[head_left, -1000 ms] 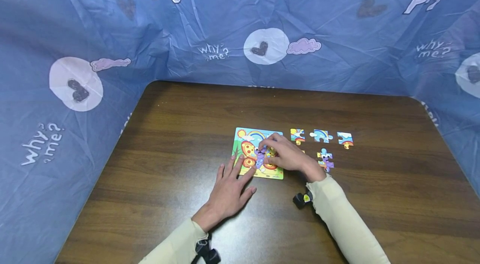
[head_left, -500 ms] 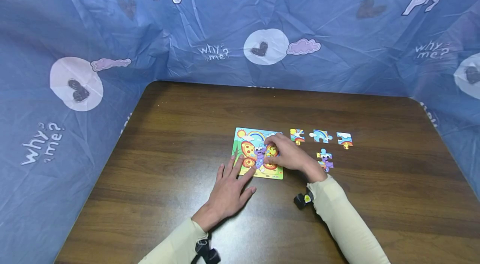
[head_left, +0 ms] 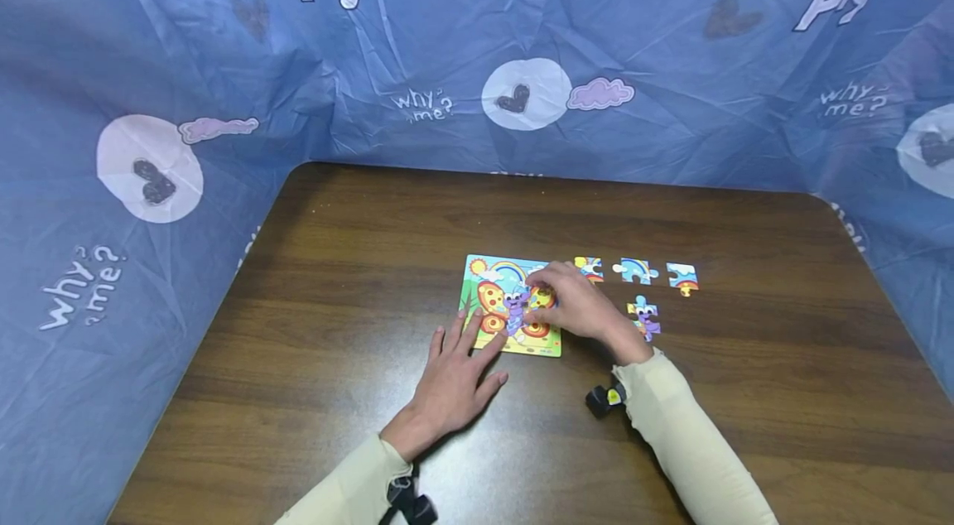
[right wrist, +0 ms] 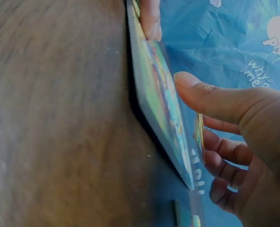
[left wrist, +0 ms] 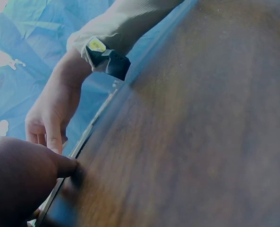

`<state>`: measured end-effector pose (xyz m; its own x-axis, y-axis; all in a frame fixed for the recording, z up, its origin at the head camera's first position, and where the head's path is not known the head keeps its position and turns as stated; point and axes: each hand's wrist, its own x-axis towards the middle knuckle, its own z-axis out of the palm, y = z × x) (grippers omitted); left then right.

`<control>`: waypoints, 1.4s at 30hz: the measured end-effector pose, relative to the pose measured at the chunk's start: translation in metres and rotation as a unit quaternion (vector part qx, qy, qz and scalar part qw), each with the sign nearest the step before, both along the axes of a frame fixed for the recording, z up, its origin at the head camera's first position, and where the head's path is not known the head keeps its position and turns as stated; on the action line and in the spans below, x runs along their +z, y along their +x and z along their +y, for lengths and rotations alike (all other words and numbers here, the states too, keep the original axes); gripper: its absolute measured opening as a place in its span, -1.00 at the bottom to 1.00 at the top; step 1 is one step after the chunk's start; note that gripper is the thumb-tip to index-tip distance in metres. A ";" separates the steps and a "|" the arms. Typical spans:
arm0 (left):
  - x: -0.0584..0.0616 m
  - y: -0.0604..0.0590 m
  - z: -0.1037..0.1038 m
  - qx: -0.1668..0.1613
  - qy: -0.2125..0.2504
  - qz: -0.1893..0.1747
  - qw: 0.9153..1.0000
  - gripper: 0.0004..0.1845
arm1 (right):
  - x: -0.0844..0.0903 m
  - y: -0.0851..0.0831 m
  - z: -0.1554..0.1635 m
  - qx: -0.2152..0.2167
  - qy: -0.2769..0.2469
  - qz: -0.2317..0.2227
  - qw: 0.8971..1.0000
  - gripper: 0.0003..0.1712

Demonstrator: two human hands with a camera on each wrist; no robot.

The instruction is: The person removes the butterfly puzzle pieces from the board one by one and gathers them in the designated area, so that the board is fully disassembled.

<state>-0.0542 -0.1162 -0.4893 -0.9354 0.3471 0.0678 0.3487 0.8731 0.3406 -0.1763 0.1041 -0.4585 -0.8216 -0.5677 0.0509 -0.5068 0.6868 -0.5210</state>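
- Head view: the left hand (head_left: 455,372) is lying flat on the dark brown wooden worktop (head_left: 358,260), fingers straight and spread, fingertips pressing the near left corner of the square, brightly coloured butterfly puzzle board (head_left: 492,293).
- The right hand (head_left: 574,305) is resting over the board's right half, its grip curling in a pinch around a small orange-and-yellow puzzle piece (head_left: 542,298), which is sitting at the board's surface.
- Loose cardboard pieces are lying right of the board: three rainbow-printed pieces in a row (head_left: 636,269) and one purple-figure piece (head_left: 645,316) nearer the right wrist.
- A crumpled blue printed cloth (head_left: 477,53) is standing around the worktop on three sides.
- Left wrist view: the left hand's fingertips (left wrist: 66,165) are touching the board's edge; the right hand is showing beyond.
- Right wrist view: the right thumb (right wrist: 210,97) and curled fingers are clamping the thin piece (right wrist: 199,137) just above the board (right wrist: 158,104).
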 end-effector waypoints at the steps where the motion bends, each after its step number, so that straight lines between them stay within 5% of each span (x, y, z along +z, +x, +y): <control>1: 0.000 0.000 0.000 0.000 0.002 0.000 1.000 -0.40 | 0.002 0.000 0.001 0.000 0.000 0.000 1.000 -0.36; 34: 0.002 0.001 0.000 0.004 0.007 0.000 1.000 -0.40 | 0.019 0.018 0.099 -0.062 0.031 0.012 0.998 -0.36; 42: 0.001 0.001 0.001 0.005 0.007 0.000 1.000 -0.40 | 0.018 0.023 0.124 -0.065 0.028 0.069 0.995 -0.39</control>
<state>-0.0533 -0.1152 -0.4886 -0.9384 0.3377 0.0729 0.3411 0.8716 0.3522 -0.1535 0.2283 -0.4409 -0.8760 -0.4616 0.1400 -0.4755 0.7776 -0.4113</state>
